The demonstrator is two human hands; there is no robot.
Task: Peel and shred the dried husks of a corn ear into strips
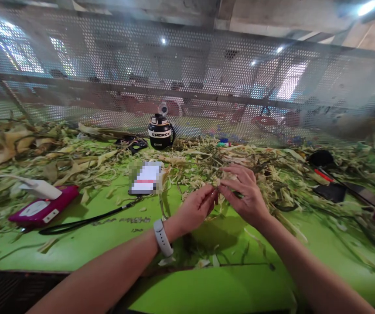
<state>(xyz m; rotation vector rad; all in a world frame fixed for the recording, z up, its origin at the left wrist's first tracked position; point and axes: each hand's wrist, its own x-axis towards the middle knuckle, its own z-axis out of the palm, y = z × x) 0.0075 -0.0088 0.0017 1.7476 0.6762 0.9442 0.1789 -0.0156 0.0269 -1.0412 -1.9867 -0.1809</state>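
Note:
My left hand (pixel 196 208) and my right hand (pixel 244 192) meet over a green table (pixel 207 288), both pinching a small bunch of pale dried leaf strips (pixel 218 181) between their fingertips. A white band sits on my left wrist (pixel 162 237). A loose heap of the same dried strips (pixel 272 174) lies just behind and to the right of my hands.
A black mug marked ENERGY (pixel 160 131) stands at the back. A card on a black lanyard (pixel 146 178), a magenta device (pixel 43 208) and a white plug (pixel 40 188) lie left. Dark tools and a long blade (pixel 357 192) lie right. A perforated metal screen (pixel 187 78) walls the far edge.

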